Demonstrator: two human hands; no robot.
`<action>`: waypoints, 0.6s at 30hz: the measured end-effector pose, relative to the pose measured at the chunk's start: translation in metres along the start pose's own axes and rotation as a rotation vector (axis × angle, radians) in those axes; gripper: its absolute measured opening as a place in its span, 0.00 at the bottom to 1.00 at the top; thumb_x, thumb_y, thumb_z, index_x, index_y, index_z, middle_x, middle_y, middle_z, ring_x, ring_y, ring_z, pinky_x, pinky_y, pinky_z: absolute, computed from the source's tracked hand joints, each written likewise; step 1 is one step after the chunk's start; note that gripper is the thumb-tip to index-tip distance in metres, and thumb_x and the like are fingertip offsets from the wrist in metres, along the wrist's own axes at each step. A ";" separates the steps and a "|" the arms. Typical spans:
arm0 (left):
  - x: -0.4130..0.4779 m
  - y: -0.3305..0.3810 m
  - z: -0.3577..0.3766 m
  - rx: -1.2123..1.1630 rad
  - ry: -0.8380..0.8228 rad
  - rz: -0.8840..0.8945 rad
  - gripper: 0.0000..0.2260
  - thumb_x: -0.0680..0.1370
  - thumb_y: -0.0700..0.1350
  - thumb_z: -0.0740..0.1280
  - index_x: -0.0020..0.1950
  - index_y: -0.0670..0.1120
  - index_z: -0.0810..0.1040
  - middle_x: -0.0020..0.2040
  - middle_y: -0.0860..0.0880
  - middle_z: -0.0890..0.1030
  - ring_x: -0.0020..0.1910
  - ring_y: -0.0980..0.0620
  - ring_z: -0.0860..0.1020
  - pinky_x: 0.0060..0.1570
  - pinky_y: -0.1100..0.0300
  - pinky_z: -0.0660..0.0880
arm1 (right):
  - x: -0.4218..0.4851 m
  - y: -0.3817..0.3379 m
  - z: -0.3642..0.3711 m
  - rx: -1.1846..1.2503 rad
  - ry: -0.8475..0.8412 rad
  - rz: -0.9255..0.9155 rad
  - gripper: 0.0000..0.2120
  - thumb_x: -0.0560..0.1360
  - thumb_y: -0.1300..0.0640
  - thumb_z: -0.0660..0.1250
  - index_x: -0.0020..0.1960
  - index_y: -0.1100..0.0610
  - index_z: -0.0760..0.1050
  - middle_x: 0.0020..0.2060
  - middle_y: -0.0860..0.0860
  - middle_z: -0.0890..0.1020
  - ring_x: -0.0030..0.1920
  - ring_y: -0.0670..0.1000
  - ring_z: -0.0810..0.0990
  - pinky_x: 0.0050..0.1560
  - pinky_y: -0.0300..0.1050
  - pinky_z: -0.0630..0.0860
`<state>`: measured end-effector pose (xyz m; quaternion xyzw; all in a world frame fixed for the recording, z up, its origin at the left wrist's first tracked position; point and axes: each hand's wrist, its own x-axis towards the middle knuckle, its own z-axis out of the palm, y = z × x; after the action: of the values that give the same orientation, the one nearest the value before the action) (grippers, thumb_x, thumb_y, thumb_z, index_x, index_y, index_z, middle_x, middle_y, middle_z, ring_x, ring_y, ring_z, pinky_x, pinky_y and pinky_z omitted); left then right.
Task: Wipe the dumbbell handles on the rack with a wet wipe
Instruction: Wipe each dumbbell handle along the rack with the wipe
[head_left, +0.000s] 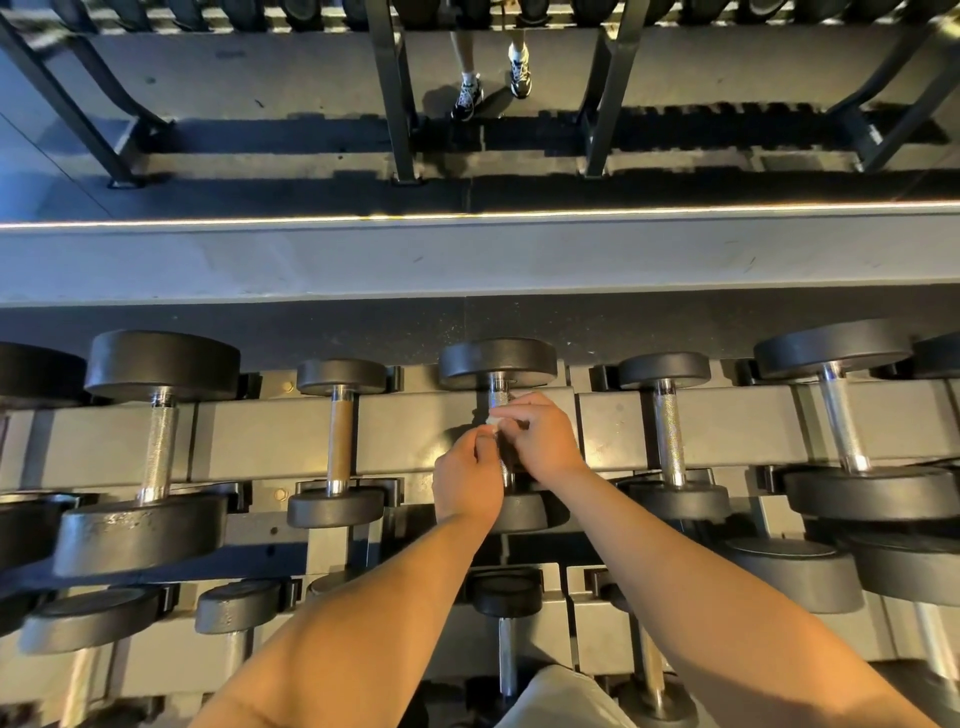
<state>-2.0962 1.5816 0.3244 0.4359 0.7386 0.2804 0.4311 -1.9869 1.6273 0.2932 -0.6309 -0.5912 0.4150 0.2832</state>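
Several black dumbbells with knurled chrome handles lie across the grey rack (415, 431). Over the middle dumbbell's handle (498, 397), both my hands meet. My left hand (467, 478) and my right hand (540, 441) each pinch a small white wet wipe (493, 418) between fingertips, just above the handle. Most of the wipe is hidden by my fingers. The handle's lower part is covered by my hands; its far head (497, 361) and near head (519, 512) show.
Neighbouring dumbbells sit left (340, 441) and right (669, 436) of the middle one, with a lower tier (506, 649) beneath. A mirror at the back reflects the rack legs and a person's feet (491, 83). A grey ledge (467, 260) runs behind the rack.
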 end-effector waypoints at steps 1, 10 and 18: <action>0.000 0.000 -0.001 0.004 -0.002 0.000 0.14 0.86 0.49 0.55 0.46 0.54 0.78 0.39 0.55 0.79 0.39 0.60 0.77 0.36 0.66 0.67 | 0.000 0.000 0.000 0.012 0.046 0.021 0.11 0.79 0.64 0.67 0.59 0.55 0.83 0.55 0.48 0.79 0.56 0.44 0.76 0.57 0.28 0.70; 0.001 0.000 -0.001 0.054 -0.009 0.011 0.13 0.86 0.48 0.54 0.54 0.58 0.78 0.40 0.62 0.76 0.40 0.67 0.74 0.36 0.73 0.64 | 0.017 -0.017 0.016 0.525 0.322 0.422 0.11 0.77 0.61 0.70 0.46 0.45 0.84 0.50 0.47 0.83 0.52 0.49 0.81 0.53 0.47 0.81; 0.002 -0.001 0.000 0.066 -0.015 0.005 0.14 0.86 0.49 0.53 0.56 0.56 0.79 0.41 0.60 0.77 0.40 0.67 0.74 0.36 0.73 0.64 | 0.001 0.003 0.004 0.300 0.229 0.437 0.08 0.77 0.64 0.70 0.51 0.53 0.83 0.48 0.47 0.83 0.51 0.46 0.81 0.50 0.38 0.77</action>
<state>-2.0968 1.5829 0.3223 0.4537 0.7431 0.2538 0.4214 -1.9889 1.6272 0.2886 -0.7372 -0.3372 0.4750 0.3423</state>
